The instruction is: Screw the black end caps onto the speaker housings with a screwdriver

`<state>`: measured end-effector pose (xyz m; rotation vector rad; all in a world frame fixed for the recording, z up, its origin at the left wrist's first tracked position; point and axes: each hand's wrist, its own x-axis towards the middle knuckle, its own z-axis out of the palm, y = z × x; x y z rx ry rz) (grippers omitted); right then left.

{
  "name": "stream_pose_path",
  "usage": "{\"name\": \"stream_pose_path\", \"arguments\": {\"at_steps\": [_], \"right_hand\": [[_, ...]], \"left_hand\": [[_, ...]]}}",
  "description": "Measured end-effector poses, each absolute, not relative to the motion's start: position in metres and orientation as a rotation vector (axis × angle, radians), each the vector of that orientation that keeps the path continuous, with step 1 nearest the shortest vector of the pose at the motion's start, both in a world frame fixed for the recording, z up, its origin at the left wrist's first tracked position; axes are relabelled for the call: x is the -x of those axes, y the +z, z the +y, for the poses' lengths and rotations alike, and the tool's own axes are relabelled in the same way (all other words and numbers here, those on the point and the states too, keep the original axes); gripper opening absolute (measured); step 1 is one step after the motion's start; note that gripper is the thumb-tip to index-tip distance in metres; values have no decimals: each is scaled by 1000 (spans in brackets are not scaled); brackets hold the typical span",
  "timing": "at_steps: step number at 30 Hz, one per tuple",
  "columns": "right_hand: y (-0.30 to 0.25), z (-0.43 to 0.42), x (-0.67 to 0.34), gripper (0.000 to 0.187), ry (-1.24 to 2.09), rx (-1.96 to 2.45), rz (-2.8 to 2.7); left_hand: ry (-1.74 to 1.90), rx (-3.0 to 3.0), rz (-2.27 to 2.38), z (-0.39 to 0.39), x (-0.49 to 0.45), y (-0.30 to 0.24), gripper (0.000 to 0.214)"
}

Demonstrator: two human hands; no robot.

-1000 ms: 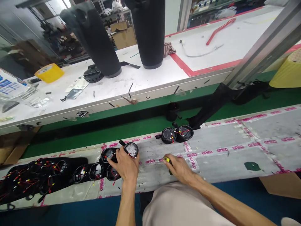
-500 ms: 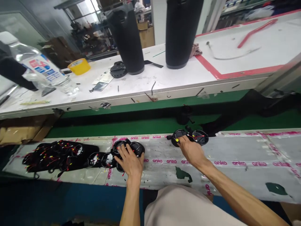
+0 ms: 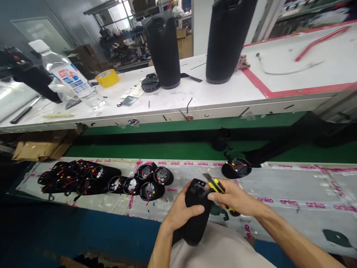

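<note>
My left hand is wrapped around a black fabric-covered speaker housing, tilted in front of my body with its slotted end up. In my right hand is a yellow-and-black utility knife, its blade out and pointing up and left. The right fingertips are close to the housing's upper end; whether they touch it I cannot tell. Another round black housing with red wires stands behind the right hand. To the left, several open-ended housings with red and yellow wiring stand on the bench.
The plastic-covered bench carries dark green scraps. Beyond it, a white shelf holds two tall black cylinders, a tilted plastic bottle, yellow tape and a round black part. Cardboard lies at far left.
My left hand has left the left cluster and now holds a housing near my body. One housing is gone from the pair at right. My right hand has come nearer, with the knife showing.
</note>
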<state>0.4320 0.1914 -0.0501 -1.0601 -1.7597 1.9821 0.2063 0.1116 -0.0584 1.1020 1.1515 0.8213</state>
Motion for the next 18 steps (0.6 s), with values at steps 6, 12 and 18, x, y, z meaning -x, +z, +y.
{"name": "stream_pose_path", "arguments": {"at_steps": [6, 12, 18], "right_hand": [[-65, 182, -420, 42, 2094, 1047, -1569], [-70, 174, -418, 42, 2071, 1062, -1530], [-80, 168, -417, 40, 2038, 1100, -1490]], "left_hand": [[909, -1028, 1272, 101, -210, -60, 69], [817, -929, 1343, 91, -211, -67, 59], [826, -699, 1238, 84, -212, -77, 60]]}}
